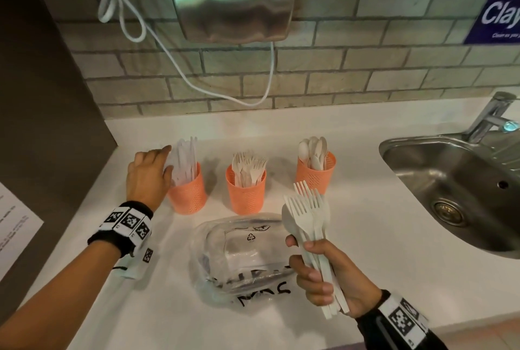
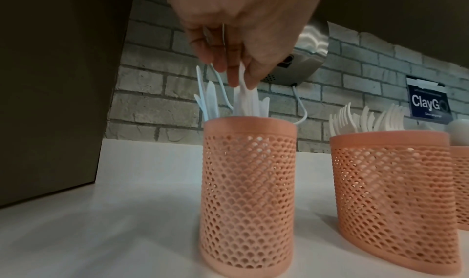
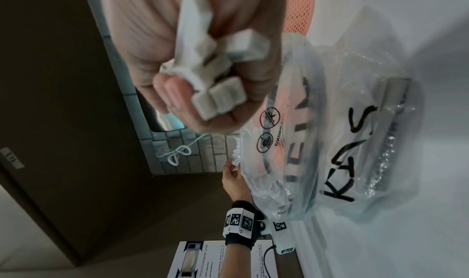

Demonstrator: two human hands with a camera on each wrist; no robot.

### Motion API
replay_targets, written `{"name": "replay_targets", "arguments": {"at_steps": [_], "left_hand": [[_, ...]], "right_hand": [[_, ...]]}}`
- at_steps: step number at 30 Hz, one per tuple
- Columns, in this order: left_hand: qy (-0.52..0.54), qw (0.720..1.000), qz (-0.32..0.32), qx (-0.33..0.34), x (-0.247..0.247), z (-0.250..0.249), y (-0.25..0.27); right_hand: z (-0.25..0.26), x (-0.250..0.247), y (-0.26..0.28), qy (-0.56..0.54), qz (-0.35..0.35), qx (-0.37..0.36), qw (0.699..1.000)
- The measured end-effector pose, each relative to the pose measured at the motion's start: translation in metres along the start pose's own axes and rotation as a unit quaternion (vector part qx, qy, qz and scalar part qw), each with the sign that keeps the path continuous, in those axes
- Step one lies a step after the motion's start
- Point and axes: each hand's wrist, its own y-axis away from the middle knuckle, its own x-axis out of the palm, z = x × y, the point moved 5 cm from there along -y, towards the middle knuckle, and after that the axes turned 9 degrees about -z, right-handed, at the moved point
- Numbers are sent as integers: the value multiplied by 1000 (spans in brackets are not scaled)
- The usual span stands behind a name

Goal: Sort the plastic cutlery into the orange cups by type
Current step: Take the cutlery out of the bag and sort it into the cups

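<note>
While our left hand (image 1: 147, 173) reaches over the left cup (image 1: 188, 190), its fingertips (image 2: 236, 77) pinch the tops of the white knives (image 1: 184, 159) standing in it, so that grip is pressed together on the knives. Over on the other side, our right hand (image 1: 320, 273) is curled tight round a bundle of cutlery (image 1: 309, 214), forks fanned out on top with a spoon bowl peeking behind them, held up above the surface (image 1: 365, 237) just in front of the right cup (image 1: 316, 173). From the right wrist we see the square handle ends (image 3: 218, 93) poking out of that closed fist. Three orange mesh cups stand in a row: knives on the left, forks in the middle cup (image 1: 246, 193), spoons on the right. Between our hands lies a crumpled clear plastic bag (image 1: 242, 254) with black lettering, flat on the surface. A steel sink (image 1: 450, 189) and tap (image 1: 491, 116) sit off to the right.
</note>
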Motion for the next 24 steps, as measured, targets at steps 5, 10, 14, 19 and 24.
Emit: {"name": "replay_targets", "arguments": {"at_steps": [5, 10, 14, 19, 24], "left_hand": [[-38, 999, 21, -10, -18, -8, 2], [155, 986, -42, -49, -71, -49, 8], [429, 896, 63, -90, -97, -104, 37], [478, 841, 206, -146, -78, -164, 103], [478, 834, 194, -193, -65, -193, 142]], "right_hand": [[-1, 5, 0, 18, -11, -4, 1000], [-2, 6, -1, 1, -2, -7, 1000], [-3, 5, 1, -22, -3, -12, 1000], [-8, 5, 5, -91, 87, 5, 992], [-14, 3, 12, -12, 1, -21, 1000]]}}
